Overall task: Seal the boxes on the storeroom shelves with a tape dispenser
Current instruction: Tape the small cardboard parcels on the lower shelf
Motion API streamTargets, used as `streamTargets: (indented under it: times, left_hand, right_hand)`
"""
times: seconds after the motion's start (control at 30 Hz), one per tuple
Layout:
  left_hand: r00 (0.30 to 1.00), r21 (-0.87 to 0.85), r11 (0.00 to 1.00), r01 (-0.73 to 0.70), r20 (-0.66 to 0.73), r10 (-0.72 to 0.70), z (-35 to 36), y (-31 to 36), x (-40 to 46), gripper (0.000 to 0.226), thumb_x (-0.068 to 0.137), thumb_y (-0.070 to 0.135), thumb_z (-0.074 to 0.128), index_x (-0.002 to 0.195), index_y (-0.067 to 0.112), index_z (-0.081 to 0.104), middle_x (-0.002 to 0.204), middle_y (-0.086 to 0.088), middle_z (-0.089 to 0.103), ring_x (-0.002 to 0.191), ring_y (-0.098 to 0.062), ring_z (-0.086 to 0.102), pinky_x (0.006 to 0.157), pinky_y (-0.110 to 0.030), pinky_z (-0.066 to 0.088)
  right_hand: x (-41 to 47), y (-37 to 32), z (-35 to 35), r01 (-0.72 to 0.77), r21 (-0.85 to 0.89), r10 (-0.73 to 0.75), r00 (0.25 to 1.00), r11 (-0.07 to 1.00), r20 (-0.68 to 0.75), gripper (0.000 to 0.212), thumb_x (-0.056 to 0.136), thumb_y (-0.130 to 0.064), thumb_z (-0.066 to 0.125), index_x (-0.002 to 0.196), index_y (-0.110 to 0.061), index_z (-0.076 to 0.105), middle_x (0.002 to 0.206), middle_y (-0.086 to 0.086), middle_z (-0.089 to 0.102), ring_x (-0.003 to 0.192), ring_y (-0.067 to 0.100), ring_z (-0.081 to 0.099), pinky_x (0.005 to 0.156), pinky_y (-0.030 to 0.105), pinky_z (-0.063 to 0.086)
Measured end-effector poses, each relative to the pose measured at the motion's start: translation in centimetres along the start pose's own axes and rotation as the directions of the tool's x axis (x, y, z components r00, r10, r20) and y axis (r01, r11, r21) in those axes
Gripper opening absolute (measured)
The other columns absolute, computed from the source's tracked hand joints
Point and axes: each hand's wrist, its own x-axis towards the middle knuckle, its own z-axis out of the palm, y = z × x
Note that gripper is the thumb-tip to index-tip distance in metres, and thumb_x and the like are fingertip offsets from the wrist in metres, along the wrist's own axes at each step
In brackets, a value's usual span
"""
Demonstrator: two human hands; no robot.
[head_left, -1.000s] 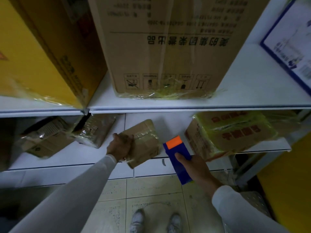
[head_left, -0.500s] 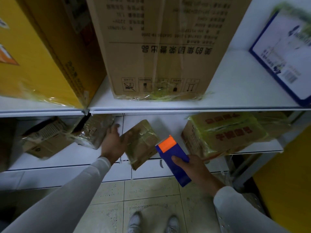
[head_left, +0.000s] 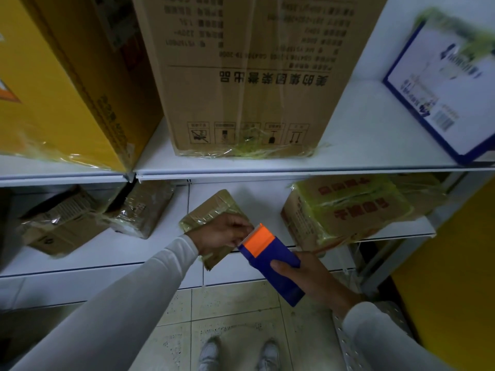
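My right hand (head_left: 312,277) grips a blue tape dispenser (head_left: 270,262) with an orange toothed head, held over the front edge of the lower white shelf (head_left: 134,250). My left hand (head_left: 223,232) is at the dispenser's orange head, fingertips pinching at the tape end there. Beneath my left hand lies a small tape-wrapped brown box (head_left: 211,210), partly hidden by the hand. To the right sits a larger box (head_left: 345,207) wrapped in yellowish tape.
Two more wrapped brown boxes (head_left: 61,218) (head_left: 146,207) lie at the left of the lower shelf. The upper shelf (head_left: 294,163) carries a big brown carton (head_left: 246,76), a yellow carton (head_left: 48,89) and a blue-edged white box (head_left: 442,87). Tiled floor and my shoes are below.
My left hand left the small box's side and moved right to the dispenser's orange head. The dispenser has shifted slightly toward the box.
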Motion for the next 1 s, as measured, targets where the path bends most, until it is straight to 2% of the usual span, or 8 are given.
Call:
streamTargets:
  times: [0.1, 0.2, 0.43, 0.57, 0.67, 0.87, 0.93, 1.0]
  left_hand:
    - [0.999, -0.065, 0.998, 0.011, -0.049, -0.014, 0.2, 0.2, -0.1, 0.024, 0.092, 0.000, 0.056, 0.113, 0.009, 0.064, 0.103, -0.010, 0.065, 0.089, -0.019, 0.059, 0.078, -0.029, 0.050]
    - [0.994, -0.067, 0.997, 0.048, -0.099, -0.054, 0.2, 0.2, -0.3, 0.041, 0.087, -0.012, 0.050, 0.125, 0.002, 0.057, 0.106, -0.015, 0.063, 0.082, -0.018, 0.056, 0.064, -0.022, 0.049]
    - [0.988, 0.075, 0.997, -0.007, -0.150, 0.019, -0.1, -0.8, -0.1, 0.014, 0.091, 0.004, 0.057, 0.088, 0.007, 0.070, 0.083, -0.010, 0.066, 0.068, -0.008, 0.058, 0.060, -0.017, 0.049]
    - [0.967, 0.308, 0.941, -0.136, -0.164, 0.194, -0.7, -0.9, 0.4, 0.019, 0.090, 0.013, 0.059, 0.080, 0.018, 0.073, 0.081, 0.007, 0.072, 0.073, -0.001, 0.063, 0.069, -0.014, 0.050]
    - [0.956, 0.293, 0.947, -0.132, -0.213, 0.200, -2.2, -0.1, 1.1, 0.018, 0.090, 0.009, 0.062, 0.083, 0.020, 0.074, 0.084, 0.008, 0.073, 0.080, -0.010, 0.067, 0.074, -0.018, 0.053]
    - [0.887, 0.241, 0.970, -0.023, -0.442, 0.131, -7.6, 2.5, 2.5, 0.016, 0.091, 0.018, 0.064, 0.079, 0.007, 0.068, 0.063, 0.003, 0.059, 0.050, 0.005, 0.052, 0.051, -0.008, 0.041]
    - [0.887, 0.204, 0.979, -0.033, -0.445, 0.123, -7.9, 3.0, 3.6, 0.019, 0.094, 0.013, 0.059, 0.075, 0.008, 0.062, 0.065, -0.001, 0.055, 0.058, 0.001, 0.053, 0.058, -0.010, 0.042]
    - [0.898, 0.227, 0.974, 0.008, -0.431, 0.093, -7.8, 3.2, 4.8, 0.020, 0.096, 0.016, 0.056, 0.080, 0.006, 0.060, 0.077, -0.011, 0.055, 0.077, -0.016, 0.052, 0.081, -0.028, 0.046]
  right_hand:
    - [-0.1, -0.2, 0.3, -0.007, 0.011, 0.007, 1.000, 1.000, -0.009, 0.085, 0.063, -0.068, 0.071, 0.090, 0.012, 0.061, 0.086, 0.030, 0.066, 0.073, 0.036, 0.064, 0.066, 0.035, 0.042]
    - [0.0, -0.2, 0.5, -0.012, 0.014, 0.012, 1.000, 1.000, -0.017, 0.083, 0.063, -0.068, 0.072, 0.088, 0.010, 0.062, 0.084, 0.028, 0.068, 0.074, 0.037, 0.065, 0.067, 0.036, 0.043]
    - [0.6, 0.2, 1.0, -0.034, -0.029, 0.034, 0.999, 0.999, -0.018, 0.061, 0.062, -0.071, 0.072, 0.073, -0.011, 0.064, 0.067, 0.011, 0.065, 0.065, 0.022, 0.063, 0.063, 0.033, 0.042]
    - [1.3, -0.1, 1.1, -0.052, 0.009, 0.052, 0.999, 0.999, -0.004, 0.069, 0.063, -0.072, 0.069, 0.077, -0.005, 0.065, 0.071, 0.017, 0.067, 0.066, 0.022, 0.063, 0.065, 0.032, 0.040]
    - [1.9, -0.8, 0.3, -0.055, 0.008, 0.055, 0.998, 0.998, 0.017, 0.075, 0.063, -0.074, 0.067, 0.077, -0.001, 0.062, 0.073, 0.021, 0.065, 0.066, 0.023, 0.060, 0.066, 0.032, 0.037]
    - [0.9, 1.3, -2.1, -0.088, 0.004, 0.088, 0.996, 0.996, -0.003, 0.088, 0.063, -0.075, 0.067, 0.092, 0.008, 0.064, 0.087, 0.028, 0.069, 0.075, 0.042, 0.067, 0.068, 0.035, 0.042]
    - [1.0, 1.7, -2.3, -0.093, 0.008, 0.093, 0.996, 0.996, -0.006, 0.087, 0.062, -0.075, 0.067, 0.095, 0.005, 0.067, 0.087, 0.025, 0.070, 0.081, 0.042, 0.069, 0.069, 0.037, 0.046]
    - [1.4, 1.8, -2.4, -0.111, 0.030, 0.111, 0.994, 0.993, -0.006, 0.083, 0.061, -0.075, 0.068, 0.095, 0.001, 0.070, 0.086, 0.018, 0.074, 0.080, 0.035, 0.072, 0.070, 0.036, 0.049]
